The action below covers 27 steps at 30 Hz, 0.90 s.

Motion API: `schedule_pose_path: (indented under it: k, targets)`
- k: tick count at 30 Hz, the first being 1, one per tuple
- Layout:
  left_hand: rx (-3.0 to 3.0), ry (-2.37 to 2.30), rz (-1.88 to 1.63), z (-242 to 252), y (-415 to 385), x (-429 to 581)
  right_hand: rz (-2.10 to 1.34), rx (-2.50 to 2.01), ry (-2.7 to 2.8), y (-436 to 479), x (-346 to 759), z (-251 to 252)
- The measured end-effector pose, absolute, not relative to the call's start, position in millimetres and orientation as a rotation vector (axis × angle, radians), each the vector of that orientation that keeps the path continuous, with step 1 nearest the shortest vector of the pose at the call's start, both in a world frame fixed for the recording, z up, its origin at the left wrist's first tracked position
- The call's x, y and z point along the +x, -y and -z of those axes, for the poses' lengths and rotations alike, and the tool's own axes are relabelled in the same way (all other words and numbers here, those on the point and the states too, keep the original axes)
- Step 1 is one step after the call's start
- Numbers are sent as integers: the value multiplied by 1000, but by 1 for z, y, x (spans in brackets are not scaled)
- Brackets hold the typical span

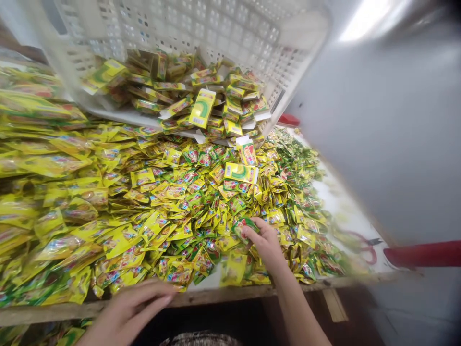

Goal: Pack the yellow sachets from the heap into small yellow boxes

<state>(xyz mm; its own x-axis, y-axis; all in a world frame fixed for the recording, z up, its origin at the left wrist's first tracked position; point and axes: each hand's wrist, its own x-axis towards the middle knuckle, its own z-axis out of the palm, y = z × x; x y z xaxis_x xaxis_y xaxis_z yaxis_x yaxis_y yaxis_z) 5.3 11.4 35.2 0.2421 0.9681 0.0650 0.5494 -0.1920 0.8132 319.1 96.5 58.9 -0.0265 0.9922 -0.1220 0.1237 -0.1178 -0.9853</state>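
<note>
A big heap of small yellow and green sachets (187, 192) covers the table. My right hand (264, 242) reaches into the near part of the heap and pinches a green sachet (244, 225) between thumb and fingers. My left hand (131, 307) lies at the table's wooden front edge (223, 292), fingers stretched out flat and holding nothing. A white perforated plastic crate (281, 53) is tipped on its side at the back, with flat yellow cartons (202, 108) spilling out of it onto the heap.
Larger yellow packets (39, 158) are piled along the left. Red-handled scissors (360, 242) lie on the bare white tabletop at the right, near a red object (425, 253). A grey wall (389, 134) runs along the right side. Another red item (288, 119) sits beside the crate.
</note>
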Motion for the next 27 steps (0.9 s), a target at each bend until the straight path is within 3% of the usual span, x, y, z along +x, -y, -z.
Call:
schedule_pose_path:
  k: [6, 14, 23, 27]
  targets:
    - [2459, -1352, -430, -26, -74, 97, -1408, -1296, 993, -76, 323, -44]
    - [2305, -1672, -468, -5, -80, 117, -1418, -1233, 895, -76, 333, -33]
    - [2048, -1239, -492, -26, -71, 96, -1458, -1174, 710, -61, 346, -28]
    - [1831, -1435, -493, -18, -63, 141, -1473, -1147, 792, -56, 347, -36]
